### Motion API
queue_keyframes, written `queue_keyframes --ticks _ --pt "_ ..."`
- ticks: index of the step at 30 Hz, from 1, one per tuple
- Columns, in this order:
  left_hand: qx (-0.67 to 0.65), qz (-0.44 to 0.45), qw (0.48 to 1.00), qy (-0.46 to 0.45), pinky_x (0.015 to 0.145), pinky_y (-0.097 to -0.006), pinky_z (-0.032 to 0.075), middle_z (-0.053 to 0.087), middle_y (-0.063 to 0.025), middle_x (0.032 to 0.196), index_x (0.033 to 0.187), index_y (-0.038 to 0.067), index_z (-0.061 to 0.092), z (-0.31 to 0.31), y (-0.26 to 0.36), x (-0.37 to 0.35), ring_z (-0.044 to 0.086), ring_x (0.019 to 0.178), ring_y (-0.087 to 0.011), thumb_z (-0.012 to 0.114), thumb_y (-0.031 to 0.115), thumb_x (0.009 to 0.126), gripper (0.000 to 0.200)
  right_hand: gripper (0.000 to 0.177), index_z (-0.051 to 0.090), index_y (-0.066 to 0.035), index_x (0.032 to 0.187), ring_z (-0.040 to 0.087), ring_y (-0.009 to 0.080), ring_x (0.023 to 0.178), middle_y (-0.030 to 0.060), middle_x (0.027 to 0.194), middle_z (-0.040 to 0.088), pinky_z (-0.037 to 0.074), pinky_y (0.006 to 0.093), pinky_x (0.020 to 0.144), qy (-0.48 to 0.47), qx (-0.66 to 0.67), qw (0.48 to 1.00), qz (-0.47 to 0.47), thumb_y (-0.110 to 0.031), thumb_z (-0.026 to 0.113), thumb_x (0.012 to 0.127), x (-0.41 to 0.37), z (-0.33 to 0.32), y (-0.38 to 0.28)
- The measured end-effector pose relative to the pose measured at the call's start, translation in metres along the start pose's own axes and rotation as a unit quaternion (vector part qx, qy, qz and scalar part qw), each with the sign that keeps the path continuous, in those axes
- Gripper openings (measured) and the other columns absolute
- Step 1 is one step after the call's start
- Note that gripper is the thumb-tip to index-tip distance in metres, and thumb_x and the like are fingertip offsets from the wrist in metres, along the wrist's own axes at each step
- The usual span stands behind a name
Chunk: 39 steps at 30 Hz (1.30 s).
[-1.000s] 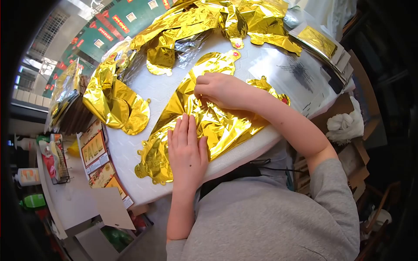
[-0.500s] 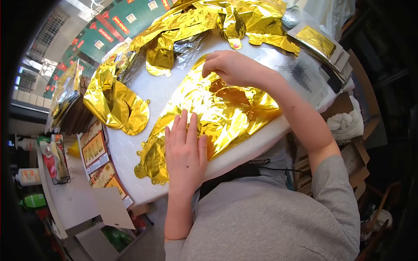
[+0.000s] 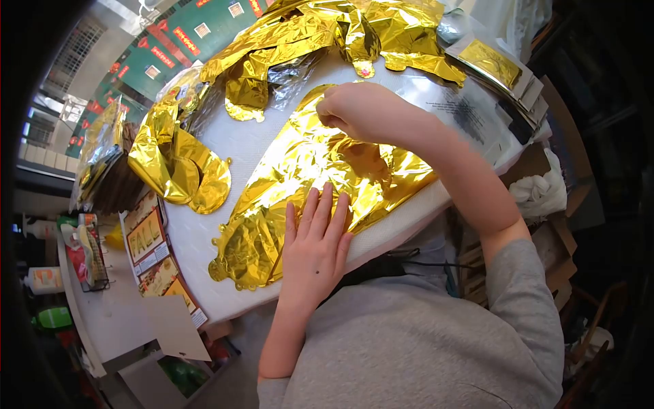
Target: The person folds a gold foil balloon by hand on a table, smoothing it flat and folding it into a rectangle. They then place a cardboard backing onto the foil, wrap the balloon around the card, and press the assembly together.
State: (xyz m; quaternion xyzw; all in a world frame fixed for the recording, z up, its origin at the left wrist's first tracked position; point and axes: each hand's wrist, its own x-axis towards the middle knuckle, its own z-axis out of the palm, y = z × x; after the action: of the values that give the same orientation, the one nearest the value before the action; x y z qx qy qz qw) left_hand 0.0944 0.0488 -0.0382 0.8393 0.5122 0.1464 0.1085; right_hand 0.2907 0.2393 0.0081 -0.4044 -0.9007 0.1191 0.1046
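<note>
Gold foil (image 3: 303, 170) was pressed by left hand (image 3: 315, 252), grip wide; right hand (image 3: 371, 114) was curled at far edge, grip indiscernible.

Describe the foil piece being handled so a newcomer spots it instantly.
Find the white tabletop mid-view. On its near side lies a spread-out gold foil piece. Unlike the other gold foil pieces, it has the left hand flat on it and the right hand over its far end.
</note>
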Motion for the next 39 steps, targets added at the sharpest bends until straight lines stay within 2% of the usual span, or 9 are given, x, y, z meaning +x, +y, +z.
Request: queue_keyframes --ticks 4,9,15,19,24,27,33,35,39 --pt "0.018 -0.003 1.000 -0.007 0.129 -0.0576 0.018 0.039 -0.0132 0.170 0.162 0.013 0.045 0.007 -0.005 -0.003 0.034 0.158 -0.0334 0.053 0.030 0.108 0.058 0.011 0.069 -0.003 0.100 0.068 0.0346 0.096 0.0132 0.103 0.069 0.055 0.0437 0.081 0.128 0.024 0.991 -0.017 -0.012 0.071 0.094 -0.070 0.014 -0.034" --pt "0.022 0.006 1.000 -0.016 0.128 -0.0595 0.020 0.038 -0.0133 0.171 0.162 0.014 0.046 0.012 -0.009 -0.005 0.033 0.159 -0.0321 0.057 0.033 0.106 0.060 0.030 0.073 -0.003 0.120 0.068 0.0301 0.111 0.0096 0.120 0.071 0.056 0.0414 0.092 0.190 0.086 0.976 -0.060 -0.012 0.076 0.092 -0.143 0.052 -0.057" --pt "0.020 -0.007 1.000 -0.018 0.130 -0.0576 0.013 0.032 -0.0148 0.174 0.162 0.015 0.047 0.009 -0.006 -0.005 0.026 0.162 -0.0366 0.055 0.035 0.106 0.059 0.030 0.076 -0.004 0.117 0.067 0.0289 0.113 0.0089 0.121 0.072 0.055 0.0420 0.097 0.240 0.076 0.967 -0.044 -0.012 0.081 0.088 -0.165 0.082 -0.062" --pt "-0.050 -0.036 0.997 0.047 0.130 -0.0596 0.010 0.032 -0.0222 0.171 0.161 0.013 0.048 0.009 -0.008 -0.006 0.021 0.161 -0.0450 0.054 0.028 0.106 0.057 0.030 0.077 -0.005 0.115 0.066 0.0293 0.112 0.0081 0.120 0.072 0.055 0.0424 0.097 0.250 0.081 0.963 -0.058 -0.011 0.083 0.086 -0.164 0.084 -0.056" --pt "-0.089 -0.062 0.991 0.072 0.129 -0.0612 0.016 0.035 -0.0280 0.165 0.158 -0.007 0.039 0.019 -0.017 -0.007 0.024 0.158 -0.0494 0.057 0.013 0.103 0.060 0.026 0.076 -0.004 0.105 0.065 0.0304 0.109 0.0079 0.115 0.071 0.055 0.0447 0.097 0.237 0.091 0.966 -0.052 -0.014 0.085 0.083 -0.162 0.076 -0.060" --pt "-0.156 -0.075 0.983 0.066 0.129 -0.0596 0.016 0.036 -0.0280 0.165 0.159 -0.005 0.037 0.011 -0.015 -0.004 0.025 0.158 -0.0490 0.055 0.007 0.103 0.060 0.020 0.072 -0.004 0.095 0.065 0.0323 0.113 0.0100 0.116 0.070 0.054 0.0456 0.100 0.222 0.070 0.972 -0.035 -0.013 0.085 0.083 -0.151 0.072 -0.063" --pt "-0.244 -0.088 0.960 0.109 0.130 -0.0566 0.017 0.037 -0.0232 0.167 0.160 -0.003 0.036 -0.027 -0.012 -0.008 0.022 0.161 -0.0448 0.049 0.001 0.103 0.059 0.017 0.067 -0.004 0.097 0.065 0.0327 0.121 0.0128 0.119 0.068 0.051 0.0478 0.109 0.205 0.074 0.976 -0.019 -0.008 0.079 0.086 -0.136 0.071 -0.065" --pt "-0.229 -0.089 0.961 0.127 0.130 -0.0557 0.016 0.039 -0.0192 0.168 0.161 -0.001 0.037 -0.036 -0.022 -0.016 0.024 0.161 -0.0421 0.046 0.000 0.104 0.058 0.019 0.068 -0.004 0.102 0.066 0.0325 0.121 0.0127 0.120 0.068 0.051 0.0492 0.110 0.199 0.086 0.976 -0.018 -0.008 0.078 0.086 -0.136 0.071 -0.064" --pt "-0.034 -0.102 0.991 0.080 0.130 -0.0579 0.016 0.040 -0.0155 0.169 0.160 0.006 0.044 -0.029 -0.066 -0.031 0.028 0.160 -0.0395 0.047 0.008 0.107 0.053 0.028 0.069 -0.003 0.115 0.066 0.0325 0.120 0.0126 0.123 0.067 0.049 0.0513 0.112 0.187 0.079 0.979 -0.004 -0.008 0.076 0.088 -0.135 0.068 -0.067"
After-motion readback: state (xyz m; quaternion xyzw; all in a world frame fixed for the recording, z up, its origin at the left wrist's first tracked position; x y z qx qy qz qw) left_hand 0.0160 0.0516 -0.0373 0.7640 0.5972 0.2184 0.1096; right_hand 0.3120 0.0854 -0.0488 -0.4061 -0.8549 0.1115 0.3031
